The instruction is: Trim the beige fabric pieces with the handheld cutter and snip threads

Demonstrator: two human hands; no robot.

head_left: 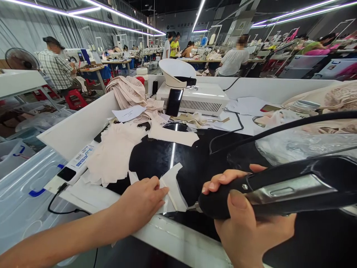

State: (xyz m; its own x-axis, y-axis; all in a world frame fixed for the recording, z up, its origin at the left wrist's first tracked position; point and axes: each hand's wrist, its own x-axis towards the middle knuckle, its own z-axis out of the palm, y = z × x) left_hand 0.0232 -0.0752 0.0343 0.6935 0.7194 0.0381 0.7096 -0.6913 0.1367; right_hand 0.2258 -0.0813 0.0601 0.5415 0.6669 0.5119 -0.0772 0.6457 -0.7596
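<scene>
My left hand (pixel 139 204) is closed, its fingertips pressed together at the left edge of a small white curved-edge fabric piece (pixel 174 182). A thin raised strip runs across that piece, which lies on a glossy black work surface (pixel 152 158). In my right hand (pixel 245 227) is a thick black hand-held power tool (pixel 267 182) with a silver plate on its side. The fingers wrap round its rounded front end. Its thin metal tip sits close to the lower right corner of the piece; whether they touch, I cannot tell.
A heap of pale pink fabric pieces (pixel 113 150) lies left, with a larger curved piece (pixel 173 134) beyond. Behind stand a phone (pixel 174 102) and a white vented box (pixel 195 98). A black cable (pixel 295 128) crosses right, near plastic bags (pixel 306 147). White side walls (pixel 80 126) edge the table.
</scene>
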